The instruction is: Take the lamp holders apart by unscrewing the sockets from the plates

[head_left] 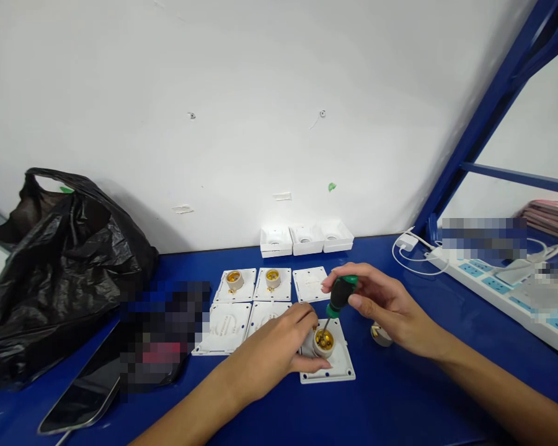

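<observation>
In my right hand is a screwdriver with a green and black handle, tilted so its shaft goes down into a round lamp socket. The socket has a brass-coloured inside and sits on a square white plate on the table. My left hand is closed around the socket's left side, thumb in front and fingers behind. Another loose socket lies partly hidden below my right hand. Farther back, two white plates carry sockets, a left one and a right one.
Bare white plates lie left of my hands, and another plate behind them. White box-shaped covers line the wall. A black plastic bag and a phone are on the left; a power strip is on the right.
</observation>
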Motion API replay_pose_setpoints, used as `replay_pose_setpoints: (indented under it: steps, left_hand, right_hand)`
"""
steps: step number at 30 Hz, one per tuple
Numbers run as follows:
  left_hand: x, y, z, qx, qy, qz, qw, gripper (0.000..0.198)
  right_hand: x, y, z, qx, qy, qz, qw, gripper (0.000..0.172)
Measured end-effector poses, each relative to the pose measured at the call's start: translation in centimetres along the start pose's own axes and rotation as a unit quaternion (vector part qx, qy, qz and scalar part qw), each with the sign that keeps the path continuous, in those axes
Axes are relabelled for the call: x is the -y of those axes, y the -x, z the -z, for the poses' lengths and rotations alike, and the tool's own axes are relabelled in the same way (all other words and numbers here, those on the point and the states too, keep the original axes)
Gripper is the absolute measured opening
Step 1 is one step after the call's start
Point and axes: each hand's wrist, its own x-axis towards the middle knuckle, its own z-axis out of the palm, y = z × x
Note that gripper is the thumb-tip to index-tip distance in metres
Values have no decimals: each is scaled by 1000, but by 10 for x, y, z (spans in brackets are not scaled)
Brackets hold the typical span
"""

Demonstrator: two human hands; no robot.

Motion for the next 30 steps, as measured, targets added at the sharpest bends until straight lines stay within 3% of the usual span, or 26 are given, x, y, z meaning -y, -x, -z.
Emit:
replay_pose_setpoints:
  steps: [8, 17, 20, 30]
  left_hand:
    - [1, -1, -3, -22, 9, -22, 999, 31]
    - [0, -3, -10, -51, 74, -24, 996, 33]
    - [-2, -3, -10, -60, 56, -25, 996, 33]
    - [-3, -4, -11, -74, -29, -35, 996, 32]
  right_hand:
    - [-4, -1, 0, -59, 36, 8, 998, 33]
    - [-5, -2, 1, -42, 32, 39, 998, 30]
    - [-5, 0, 1, -1, 10, 40, 999, 32]
    - [-4, 2, -2, -10, 22, 28, 999, 34]
